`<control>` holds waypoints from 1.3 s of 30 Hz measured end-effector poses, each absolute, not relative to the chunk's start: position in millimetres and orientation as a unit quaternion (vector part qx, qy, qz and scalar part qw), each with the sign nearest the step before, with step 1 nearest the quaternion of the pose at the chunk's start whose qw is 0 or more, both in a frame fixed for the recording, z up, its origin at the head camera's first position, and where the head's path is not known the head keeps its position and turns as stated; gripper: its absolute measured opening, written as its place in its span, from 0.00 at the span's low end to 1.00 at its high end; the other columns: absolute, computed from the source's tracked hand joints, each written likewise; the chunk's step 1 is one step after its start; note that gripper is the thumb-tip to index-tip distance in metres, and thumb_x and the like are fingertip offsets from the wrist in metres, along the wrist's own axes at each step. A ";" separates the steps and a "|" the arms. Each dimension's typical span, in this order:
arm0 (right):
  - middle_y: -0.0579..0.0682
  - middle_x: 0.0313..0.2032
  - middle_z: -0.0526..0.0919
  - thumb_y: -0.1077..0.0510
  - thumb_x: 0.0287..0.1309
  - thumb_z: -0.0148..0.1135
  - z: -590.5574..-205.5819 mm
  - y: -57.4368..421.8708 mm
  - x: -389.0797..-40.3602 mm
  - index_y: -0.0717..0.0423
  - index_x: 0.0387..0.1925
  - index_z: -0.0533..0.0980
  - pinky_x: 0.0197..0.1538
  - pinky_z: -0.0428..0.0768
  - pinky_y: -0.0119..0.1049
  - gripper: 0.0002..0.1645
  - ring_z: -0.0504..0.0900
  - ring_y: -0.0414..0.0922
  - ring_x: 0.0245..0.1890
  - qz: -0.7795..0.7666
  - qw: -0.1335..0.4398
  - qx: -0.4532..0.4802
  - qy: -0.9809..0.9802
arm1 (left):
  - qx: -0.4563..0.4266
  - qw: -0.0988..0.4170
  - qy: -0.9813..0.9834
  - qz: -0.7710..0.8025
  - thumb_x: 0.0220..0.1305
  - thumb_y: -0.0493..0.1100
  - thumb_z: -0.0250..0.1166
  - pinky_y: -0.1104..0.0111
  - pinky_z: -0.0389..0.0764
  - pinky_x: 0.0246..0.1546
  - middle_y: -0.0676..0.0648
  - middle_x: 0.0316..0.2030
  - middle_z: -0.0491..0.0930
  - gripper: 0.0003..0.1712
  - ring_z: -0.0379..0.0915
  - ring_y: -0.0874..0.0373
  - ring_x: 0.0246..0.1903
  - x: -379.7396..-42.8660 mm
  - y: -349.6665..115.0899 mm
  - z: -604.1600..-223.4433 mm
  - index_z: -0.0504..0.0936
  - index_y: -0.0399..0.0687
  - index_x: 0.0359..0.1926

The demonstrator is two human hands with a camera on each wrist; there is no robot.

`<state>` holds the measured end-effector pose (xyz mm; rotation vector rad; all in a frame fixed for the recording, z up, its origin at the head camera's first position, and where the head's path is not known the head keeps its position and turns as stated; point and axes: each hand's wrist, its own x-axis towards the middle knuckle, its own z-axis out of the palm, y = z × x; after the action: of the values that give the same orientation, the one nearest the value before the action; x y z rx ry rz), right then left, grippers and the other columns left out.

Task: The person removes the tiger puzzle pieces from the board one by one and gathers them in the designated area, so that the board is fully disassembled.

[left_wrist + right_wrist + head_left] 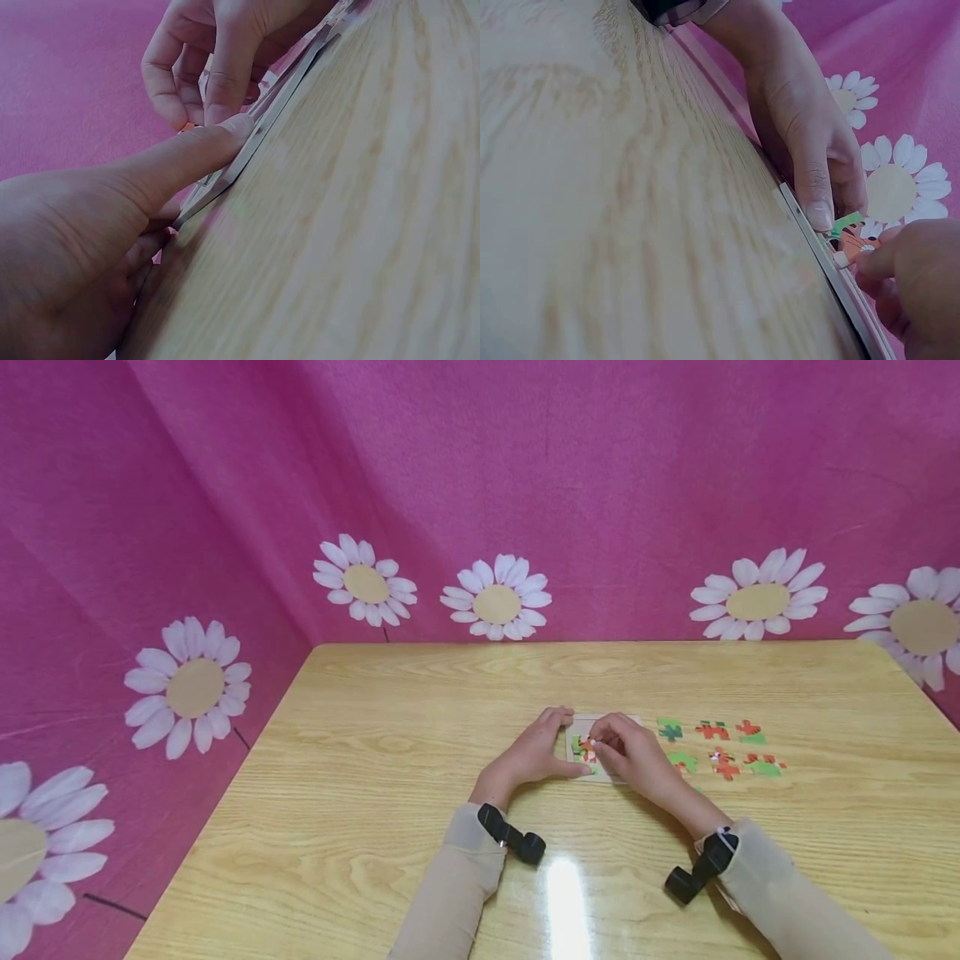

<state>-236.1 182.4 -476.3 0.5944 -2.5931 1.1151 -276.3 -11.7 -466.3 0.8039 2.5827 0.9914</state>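
Observation:
A pale, shallow puzzle tray [628, 722] lies on the table, with orange and green pieces in its left part. My left hand [531, 752] spans the tray's left side; its straight thumb [206, 150] rests on the near rim and its fingers are at the far left corner. Over the tray, my right hand [633, 756] pinches an orange jigsaw piece [855, 244] printed with what looks like an animal face. That piece is low against the tray, partly hidden by my fingertips. Whether it sits flat there I cannot tell.
Right of the tray, loose jigsaw pieces lie in two rows, among them a green piece [670, 730], an orange one [725, 763] and an orange-and-green one [765, 766]. The wooden table [360, 793] meets a pink flowered cloth [600, 510] behind and at left.

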 end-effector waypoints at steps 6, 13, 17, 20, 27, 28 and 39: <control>0.49 0.31 0.78 0.71 0.57 0.64 -476.5 181.0 -236.4 0.57 0.37 0.76 0.28 0.72 0.25 0.10 0.70 0.33 0.27 0.376 0.170 0.232 -0.881 | 0.273 0.133 0.890 0.341 0.55 0.52 0.74 0.64 0.57 0.76 0.45 0.74 0.56 0.48 0.52 0.53 0.75 -276.9 -11.8 -465.5 0.60 0.42 0.71; 0.49 0.32 0.79 0.74 0.54 0.64 -472.7 177.5 -235.5 0.57 0.37 0.76 0.28 0.76 0.26 0.13 0.74 0.35 0.27 0.356 0.205 0.264 -0.872 | 0.278 0.130 0.891 0.336 0.56 0.52 0.73 0.64 0.57 0.76 0.46 0.75 0.56 0.48 0.51 0.53 0.75 -278.6 -11.9 -466.2 0.60 0.42 0.71; 0.49 0.32 0.80 0.74 0.55 0.64 -474.7 178.9 -237.1 0.56 0.36 0.76 0.30 0.77 0.26 0.12 0.75 0.35 0.28 0.367 0.190 0.247 -0.877 | 0.277 0.133 0.890 0.336 0.56 0.52 0.73 0.64 0.57 0.77 0.46 0.75 0.55 0.48 0.51 0.53 0.76 -278.4 -12.7 -465.9 0.59 0.43 0.72; 0.51 0.32 0.81 0.72 0.57 0.64 -476.6 181.3 -237.9 0.57 0.36 0.76 0.31 0.77 0.25 0.09 0.74 0.34 0.29 0.395 0.165 0.230 -0.874 | 0.275 0.133 0.891 0.337 0.56 0.52 0.73 0.64 0.56 0.77 0.46 0.75 0.55 0.49 0.51 0.53 0.76 -278.0 -12.5 -465.9 0.59 0.43 0.72; 0.54 0.33 0.82 0.67 0.62 0.61 -474.3 186.4 -236.6 0.58 0.39 0.76 0.32 0.74 0.24 0.05 0.73 0.32 0.29 0.465 0.099 0.175 -0.862 | 0.277 0.133 0.889 0.340 0.55 0.52 0.74 0.64 0.55 0.77 0.46 0.75 0.55 0.49 0.51 0.53 0.76 -278.0 -10.6 -465.5 0.60 0.42 0.72; 0.55 0.34 0.82 0.67 0.63 0.60 -473.7 186.8 -236.4 0.58 0.40 0.76 0.32 0.74 0.23 0.05 0.73 0.32 0.30 0.470 0.093 0.171 -0.861 | 0.278 0.132 0.889 0.339 0.55 0.52 0.74 0.64 0.55 0.77 0.46 0.75 0.55 0.49 0.51 0.53 0.76 -278.2 -10.5 -465.7 0.60 0.42 0.72; 0.56 0.34 0.82 0.67 0.63 0.61 -468.0 185.1 -232.4 0.60 0.41 0.76 0.31 0.74 0.24 0.05 0.74 0.33 0.30 0.492 0.075 0.170 -0.851 | 0.275 0.133 0.889 0.340 0.55 0.52 0.74 0.64 0.55 0.77 0.47 0.75 0.55 0.49 0.50 0.53 0.76 -277.8 -11.0 -467.5 0.60 0.43 0.72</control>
<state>-232.4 185.1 -468.0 0.5104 -2.5519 1.4746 -277.8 -11.0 -467.5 0.7980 2.5794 0.9865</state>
